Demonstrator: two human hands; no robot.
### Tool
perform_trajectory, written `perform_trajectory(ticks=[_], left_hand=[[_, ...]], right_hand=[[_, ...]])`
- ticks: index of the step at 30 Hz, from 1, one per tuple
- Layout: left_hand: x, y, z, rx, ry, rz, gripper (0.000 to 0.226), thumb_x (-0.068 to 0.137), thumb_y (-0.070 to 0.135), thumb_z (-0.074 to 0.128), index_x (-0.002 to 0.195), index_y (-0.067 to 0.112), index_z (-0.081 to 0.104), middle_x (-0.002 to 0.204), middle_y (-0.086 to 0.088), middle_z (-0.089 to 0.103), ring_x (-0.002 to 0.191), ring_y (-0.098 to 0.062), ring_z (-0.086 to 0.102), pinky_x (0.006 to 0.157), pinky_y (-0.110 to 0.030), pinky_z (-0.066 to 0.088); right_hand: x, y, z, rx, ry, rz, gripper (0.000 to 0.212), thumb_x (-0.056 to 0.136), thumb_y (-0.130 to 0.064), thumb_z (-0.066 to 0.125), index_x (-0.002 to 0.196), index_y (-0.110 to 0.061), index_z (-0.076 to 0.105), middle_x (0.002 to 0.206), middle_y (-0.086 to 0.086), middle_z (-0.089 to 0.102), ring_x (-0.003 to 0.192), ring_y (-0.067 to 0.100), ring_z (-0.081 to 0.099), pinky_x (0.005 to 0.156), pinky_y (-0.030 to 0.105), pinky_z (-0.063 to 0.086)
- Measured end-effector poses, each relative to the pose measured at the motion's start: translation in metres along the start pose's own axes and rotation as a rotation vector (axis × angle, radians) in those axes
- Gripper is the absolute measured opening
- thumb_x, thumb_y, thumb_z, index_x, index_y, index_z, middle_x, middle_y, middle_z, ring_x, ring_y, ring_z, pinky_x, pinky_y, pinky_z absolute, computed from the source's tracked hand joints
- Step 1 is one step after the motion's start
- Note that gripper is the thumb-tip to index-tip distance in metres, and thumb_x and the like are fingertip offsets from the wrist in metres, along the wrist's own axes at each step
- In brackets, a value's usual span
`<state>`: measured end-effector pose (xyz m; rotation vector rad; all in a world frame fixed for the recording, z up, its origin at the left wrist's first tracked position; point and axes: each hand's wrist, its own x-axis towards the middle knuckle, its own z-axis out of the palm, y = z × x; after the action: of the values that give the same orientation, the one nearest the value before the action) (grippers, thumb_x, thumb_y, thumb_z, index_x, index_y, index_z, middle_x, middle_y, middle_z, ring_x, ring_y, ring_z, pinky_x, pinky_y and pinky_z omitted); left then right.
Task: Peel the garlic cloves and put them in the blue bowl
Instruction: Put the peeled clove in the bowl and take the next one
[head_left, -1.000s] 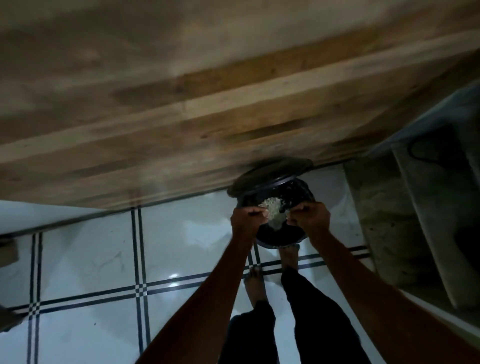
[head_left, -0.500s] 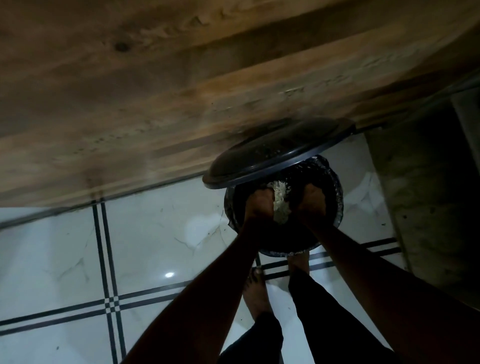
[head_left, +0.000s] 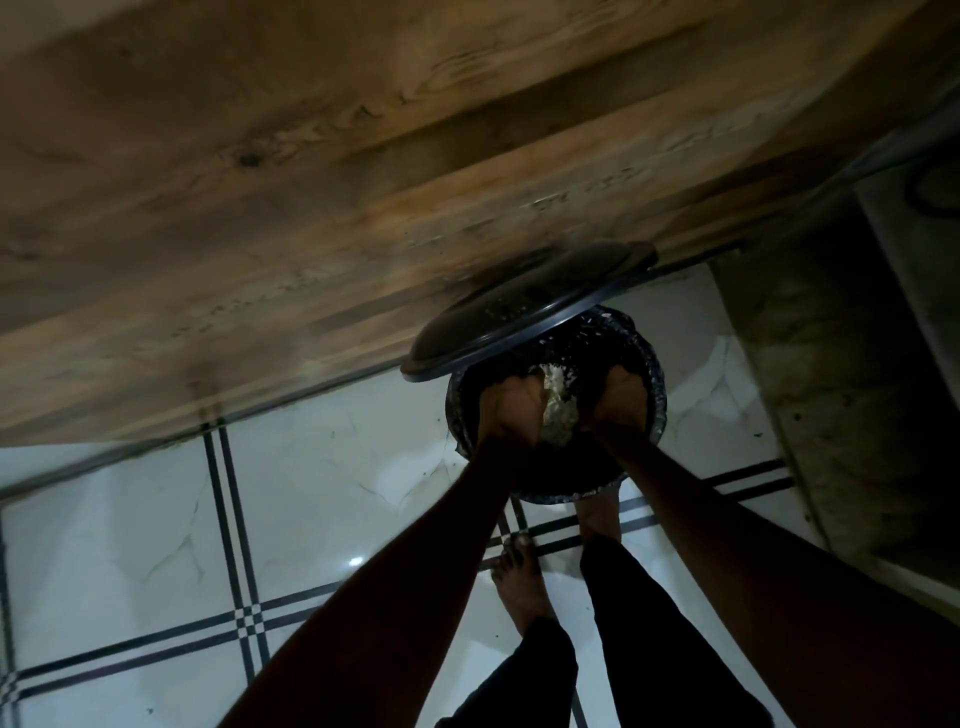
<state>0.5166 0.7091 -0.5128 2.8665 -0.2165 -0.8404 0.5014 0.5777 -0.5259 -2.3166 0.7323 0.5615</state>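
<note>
Both my hands reach down into a round black bin (head_left: 655, 379) that stands on the floor with its lid (head_left: 524, 317) tipped up. A pale clump of garlic peels (head_left: 558, 410) sits between them. My left hand (head_left: 506, 410) holds its left side and my right hand (head_left: 621, 402) its right side. My fingers curl downward around the clump, and their tips are hidden in the dark. No blue bowl or garlic cloves are in view.
A wooden panel (head_left: 311, 182) rises behind the bin. The floor (head_left: 322, 483) is white tile with dark line bands. A grey stone block (head_left: 831, 389) stands to the right. My bare feet (head_left: 519, 582) are just in front of the bin.
Both hands have sunk lower with the peels, from above the bin's rim to inside it, and have drawn slightly apart. The view has closed in on the bin.
</note>
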Motion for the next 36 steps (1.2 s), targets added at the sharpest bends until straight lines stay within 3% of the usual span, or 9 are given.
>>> perform_trajectory(ticks=[3, 6, 9, 13, 17, 21, 26, 30, 36], left_hand=[[-0.026, 0.008, -0.014, -0.006, 0.019, -0.017, 0.034, 0.111, 0.027, 0.036, 0.132, 0.015, 0.06, 0.124, -0.01, 0.068, 0.117, -0.03, 0.064, 0.095, -0.038, 0.048], [-0.061, 0.024, -0.045, -0.253, 0.1, -0.039, 0.03, 0.107, 0.024, 0.049, 0.127, 0.013, 0.069, 0.118, -0.015, 0.073, 0.111, -0.035, 0.067, 0.095, -0.04, 0.05], [-0.105, 0.048, -0.096, -0.444, 0.241, 0.007, 0.027, 0.099, 0.019, 0.061, 0.123, 0.015, 0.073, 0.119, -0.009, 0.074, 0.113, -0.029, 0.067, 0.099, -0.036, 0.05], [-0.166, 0.093, -0.175, -0.629, 0.416, 0.127, 0.024, 0.096, 0.019, 0.064, 0.116, 0.017, 0.076, 0.115, 0.001, 0.076, 0.108, -0.017, 0.07, 0.094, -0.031, 0.054], [-0.242, 0.164, -0.257, -0.75, 0.441, 0.282, 0.022, 0.099, 0.014, 0.064, 0.117, 0.018, 0.076, 0.109, 0.011, 0.074, 0.101, 0.006, 0.066, 0.088, -0.018, 0.055], [-0.32, 0.244, -0.311, -0.785, 0.443, 0.465, 0.02, 0.099, 0.013, 0.066, 0.116, 0.017, 0.077, 0.103, 0.019, 0.07, 0.096, 0.019, 0.061, 0.078, 0.0, 0.044], [-0.4, 0.355, -0.326, -0.848, 0.373, 0.731, 0.02, 0.1, 0.017, 0.061, 0.114, 0.017, 0.076, 0.109, 0.012, 0.074, 0.101, 0.001, 0.068, 0.084, -0.014, 0.052], [-0.474, 0.455, -0.296, -0.875, 0.285, 0.88, 0.017, 0.102, 0.016, 0.062, 0.11, 0.017, 0.076, 0.109, 0.01, 0.074, 0.103, -0.008, 0.07, 0.085, -0.024, 0.056], [-0.577, 0.597, -0.203, -0.897, -0.021, 0.959, 0.02, 0.098, 0.02, 0.064, 0.115, 0.024, 0.074, 0.113, 0.01, 0.075, 0.107, -0.007, 0.07, 0.088, -0.019, 0.054]], right_hand=[[-0.012, -0.002, -0.018, 0.111, 0.001, 0.001, 0.045, 0.09, -0.03, 0.072, 0.11, 0.01, 0.07, 0.11, 0.032, 0.07, 0.106, 0.047, 0.068, 0.09, 0.049, 0.055], [-0.039, -0.019, -0.061, 0.226, -0.103, 0.016, 0.026, 0.095, -0.016, 0.068, 0.11, 0.005, 0.074, 0.115, 0.026, 0.071, 0.114, 0.042, 0.065, 0.099, 0.041, 0.049], [-0.084, -0.031, -0.121, 0.33, -0.089, 0.002, 0.012, 0.094, -0.017, 0.068, 0.091, -0.014, 0.079, 0.106, 0.014, 0.076, 0.107, 0.032, 0.069, 0.098, 0.038, 0.052], [-0.161, -0.031, -0.212, 0.455, 0.024, -0.102, 0.029, 0.091, -0.014, 0.065, 0.075, -0.038, 0.071, 0.082, -0.013, 0.075, 0.085, 0.014, 0.073, 0.086, 0.044, 0.06], [-0.252, -0.024, -0.321, 0.494, 0.224, -0.231, 0.017, 0.095, -0.025, 0.061, 0.09, -0.032, 0.075, 0.086, -0.015, 0.074, 0.079, 0.005, 0.071, 0.076, 0.044, 0.061], [-0.34, 0.005, -0.417, 0.451, 0.398, -0.239, 0.012, 0.098, -0.026, 0.066, 0.098, -0.024, 0.077, 0.086, -0.02, 0.071, 0.079, -0.002, 0.068, 0.073, 0.026, 0.057], [-0.433, 0.079, -0.512, 0.422, 0.613, -0.255, 0.01, 0.096, -0.025, 0.066, 0.095, -0.022, 0.076, 0.085, -0.013, 0.074, 0.077, -0.002, 0.069, 0.066, 0.008, 0.047], [-0.51, 0.178, -0.57, 0.473, 0.762, -0.217, 0.012, 0.093, -0.027, 0.065, 0.094, -0.022, 0.076, 0.086, -0.014, 0.075, 0.078, -0.002, 0.071, 0.066, 0.013, 0.051], [-0.606, 0.356, -0.61, 0.484, 0.961, -0.116, 0.006, 0.095, -0.021, 0.069, 0.096, -0.018, 0.074, 0.088, -0.013, 0.075, 0.073, -0.001, 0.071, 0.067, 0.021, 0.057]])
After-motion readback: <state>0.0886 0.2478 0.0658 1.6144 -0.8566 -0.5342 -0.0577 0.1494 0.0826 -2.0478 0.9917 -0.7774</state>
